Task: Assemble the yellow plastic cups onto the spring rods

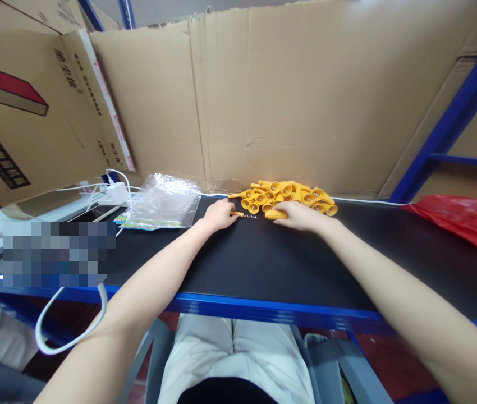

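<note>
My left hand (pixel 220 214) rests low over the black table top, its fingers closed on a thin orange-yellow twisted stick (pixel 237 214) that points to the right. A short gap away, my right hand (pixel 297 215) is closed around a yellow plastic piece (pixel 275 214) with a rounded end. Between the two hands lies a small pale zigzag thing (pixel 251 216), too small to name. Right behind them is a pile of yellow trumpet-shaped plastic pieces (pixel 285 189), several with their cup ends facing me. My right hand partly hides the front of the pile.
A clear plastic bag (pixel 165 199) lies left of my hands, near a white charger (pixel 117 193) with cables. A red plastic bag (pixel 466 219) sits at the right. Cardboard (pixel 297 101) walls the back. The black table (pixel 264 264) has a blue front edge.
</note>
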`<control>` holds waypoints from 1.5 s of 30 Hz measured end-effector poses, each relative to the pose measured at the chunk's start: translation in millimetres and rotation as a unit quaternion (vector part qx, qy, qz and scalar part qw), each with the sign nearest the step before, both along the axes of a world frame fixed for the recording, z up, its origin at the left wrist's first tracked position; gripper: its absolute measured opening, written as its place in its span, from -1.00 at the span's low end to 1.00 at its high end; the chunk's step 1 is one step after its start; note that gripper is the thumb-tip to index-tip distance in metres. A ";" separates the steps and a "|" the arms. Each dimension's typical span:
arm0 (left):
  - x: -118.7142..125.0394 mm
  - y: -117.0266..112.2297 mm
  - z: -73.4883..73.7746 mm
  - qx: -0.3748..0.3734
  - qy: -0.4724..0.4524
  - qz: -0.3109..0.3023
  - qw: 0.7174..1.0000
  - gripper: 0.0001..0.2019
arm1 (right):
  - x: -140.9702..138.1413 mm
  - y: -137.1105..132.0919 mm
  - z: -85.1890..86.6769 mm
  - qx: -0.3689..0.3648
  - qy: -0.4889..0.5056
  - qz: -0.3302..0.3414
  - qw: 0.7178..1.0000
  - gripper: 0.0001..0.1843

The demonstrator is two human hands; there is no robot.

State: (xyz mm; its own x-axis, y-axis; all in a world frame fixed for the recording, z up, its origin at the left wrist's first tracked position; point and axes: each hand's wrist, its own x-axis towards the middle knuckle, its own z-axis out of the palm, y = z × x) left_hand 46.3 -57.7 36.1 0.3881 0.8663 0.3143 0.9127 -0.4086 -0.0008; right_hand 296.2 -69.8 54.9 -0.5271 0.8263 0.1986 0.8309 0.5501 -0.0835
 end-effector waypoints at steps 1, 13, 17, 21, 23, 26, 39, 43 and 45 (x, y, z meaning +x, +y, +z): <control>0.0 0.5 -0.4 0.001 -0.003 -0.003 1.000 -0.74 | -2.4 0.6 -3.3 -0.004 0.002 0.010 1.000 -0.72; 0.9 2.0 -2.1 0.012 -0.025 -0.049 0.998 -0.74 | -9.0 5.3 -18.7 0.016 0.040 0.048 0.998 -0.73; 4.7 -0.4 -1.1 0.004 -0.034 -0.091 0.995 -0.73 | -9.9 8.9 -25.2 0.028 0.056 0.065 0.996 -0.73; 4.9 -0.4 -2.7 0.032 -0.057 -0.031 0.997 -0.69 | -10.1 10.4 -26.6 0.030 0.054 0.066 0.996 -0.74; 2.1 2.2 -4.0 0.024 -0.065 0.014 0.998 -0.67 | -9.6 10.5 -26.3 0.028 0.055 0.067 0.996 -0.74; -1.8 6.7 -4.8 -0.037 -0.075 0.025 0.996 -0.62 | -9.1 10.3 -26.1 0.024 0.056 0.068 0.996 -0.73; 6.3 -2.1 2.8 -0.149 -0.135 -0.078 0.977 -0.67 | -13.0 9.1 -29.6 0.042 0.096 0.069 0.992 -0.74; 2.5 -1.6 5.6 -0.203 -0.176 -0.082 0.960 -0.63 | -13.4 9.8 -32.3 0.056 0.110 0.072 0.990 -0.74; 0.9 -1.6 6.6 -0.210 -0.181 -0.074 0.958 -0.58 | -14.3 9.4 -32.8 0.057 0.119 0.073 0.989 -0.74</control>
State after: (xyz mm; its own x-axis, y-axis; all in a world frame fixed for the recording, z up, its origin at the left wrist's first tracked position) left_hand 47.2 -59.3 42.7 0.4472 0.8902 0.0873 0.7541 -0.4277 0.4985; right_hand 281.9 -60.4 22.1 -0.5664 0.7094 0.4195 0.7059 0.6803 -0.1974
